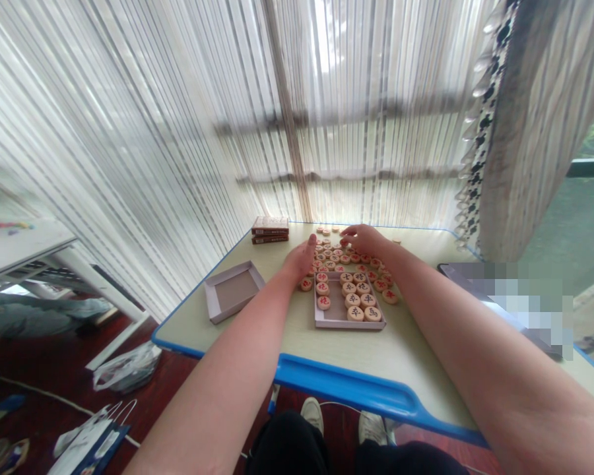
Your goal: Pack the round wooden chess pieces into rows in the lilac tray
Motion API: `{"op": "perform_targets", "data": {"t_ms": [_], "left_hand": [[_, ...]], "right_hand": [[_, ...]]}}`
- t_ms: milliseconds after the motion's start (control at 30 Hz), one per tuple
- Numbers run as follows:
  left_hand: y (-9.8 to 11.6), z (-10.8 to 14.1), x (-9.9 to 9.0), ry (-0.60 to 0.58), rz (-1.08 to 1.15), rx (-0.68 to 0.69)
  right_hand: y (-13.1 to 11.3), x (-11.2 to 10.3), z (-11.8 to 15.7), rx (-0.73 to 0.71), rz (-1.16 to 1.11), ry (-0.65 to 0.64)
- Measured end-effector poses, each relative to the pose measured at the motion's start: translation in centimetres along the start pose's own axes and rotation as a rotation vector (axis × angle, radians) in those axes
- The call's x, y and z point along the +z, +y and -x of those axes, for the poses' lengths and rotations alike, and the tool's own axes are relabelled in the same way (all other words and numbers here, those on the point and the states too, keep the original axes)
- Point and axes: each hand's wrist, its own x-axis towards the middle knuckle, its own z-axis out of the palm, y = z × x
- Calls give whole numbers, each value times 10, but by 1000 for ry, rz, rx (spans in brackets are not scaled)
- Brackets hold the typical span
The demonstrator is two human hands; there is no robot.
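Observation:
Many round wooden xiangqi pieces [332, 258] with red or black characters lie in a loose pile beyond an open shallow box [350, 324]. Inside the box, red-marked pieces [322, 288] stand in a column at the left and black-marked pieces [355, 314] in two columns at the right; a strip between them shows the bare bottom. My left hand [299, 262] rests at the pile's left edge, thumb raised and fingers extended, holding nothing visible. At the pile's far right, my right hand [363, 240] has its fingertips bent around a xiangqi piece [344, 243].
An empty box lid [235, 291] lies on the left of the blue-edged table [297, 340]. Two stacked boxes [270, 228] stand at the back left. A dark flat object [495, 307], partly pixelated, lies at the right. Sheer curtains [376, 145] hang behind the table.

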Motion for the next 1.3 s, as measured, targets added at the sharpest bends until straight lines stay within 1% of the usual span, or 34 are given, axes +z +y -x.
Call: {"op": "perform_targets", "data": {"t_ms": [67,100,233,333,433,533,633,667,767,800,933,1033,1100,1200,1300], "left_hand": [[-2,-1,1,0,16,-2],[-2,-1,2,0,24,1],[-3,0,1,3,51,31],[-3,0,0,4,54,53],[-2,1,0,10,40,71],[-2,1,0,11,32,73],[-1,1,1,14,23,59],[-1,1,1,15,17,54],[0,1,0,15,-5,58],[0,0,0,14,-15,63],[0,0,-1,19,-26,76],[1,1,-1,24,-15,72],[1,1,-1,22,-20,62],[2,2,-1,18,-30,52],[1,2,-1,26,-21,59]], "right_hand": [[6,-3,-1,14,26,35],[9,-5,-1,34,50,20],[17,-14,-3,139,160,-168],[16,-18,-2,181,153,-226],[10,-20,0,158,73,-256],[3,-21,1,97,-4,-201],[-1,-20,1,59,-65,-197],[-1,-19,1,49,-69,-175],[3,-12,-1,20,32,-36],[5,-9,-1,22,84,-16],[13,1,0,6,243,-28],[16,1,-1,-31,277,3],[18,1,-2,-5,243,18],[24,0,-5,77,152,49],[35,-2,-7,109,161,115]]}}
